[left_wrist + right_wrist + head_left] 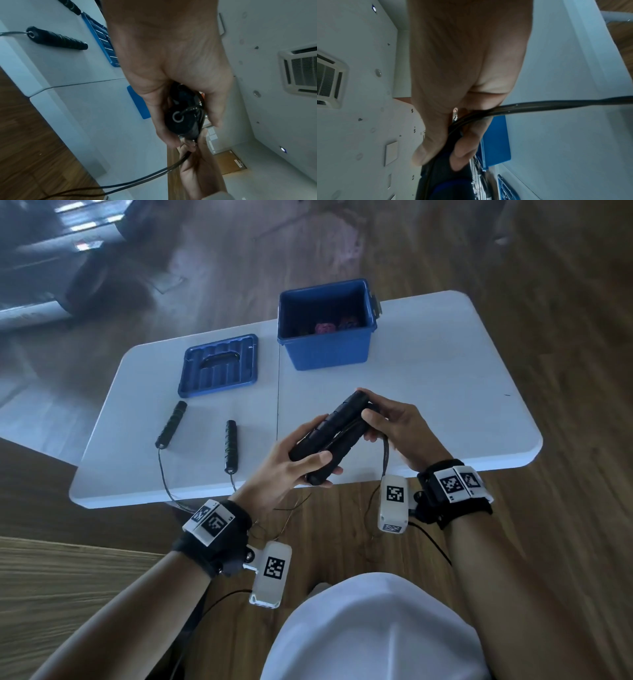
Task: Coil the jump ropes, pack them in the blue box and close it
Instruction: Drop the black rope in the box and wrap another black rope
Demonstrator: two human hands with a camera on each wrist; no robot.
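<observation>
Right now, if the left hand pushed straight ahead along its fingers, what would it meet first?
The left hand grips the held handles and points up-right toward the right hand, which holds their far end. It would likely meet that hand first; the blue box lies beyond, though depth is unclear.

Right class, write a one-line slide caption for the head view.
Both hands grip paired black rope handles above the white table; blue box open.

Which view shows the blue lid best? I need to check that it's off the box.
The head view: the whole blue lid lies flat on the white table, left of and apart from the open blue box. The left wrist view catches only a ribbed strip beside the left hand; the right wrist view, a corner.
</observation>
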